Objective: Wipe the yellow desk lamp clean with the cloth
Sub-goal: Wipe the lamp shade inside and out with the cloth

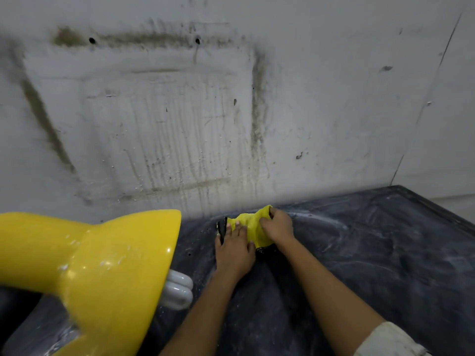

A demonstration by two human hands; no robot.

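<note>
The yellow desk lamp (102,263) fills the lower left, its glossy shade speckled with white dust and a white bulb (180,289) poking out of its mouth. A yellow cloth (250,223) lies bunched on the dark table near the wall. My left hand (235,249) rests flat with its fingers on the cloth's left part. My right hand (277,224) grips the cloth's right and upper edge with curled fingers. Both hands are well to the right of the lamp and do not touch it.
The dark tabletop (372,253) is smeared with white dust and ends at a stained grey wall (180,111). A small black object (221,227) sticks out beside the cloth's left edge. The table's right edge runs diagonally at far right.
</note>
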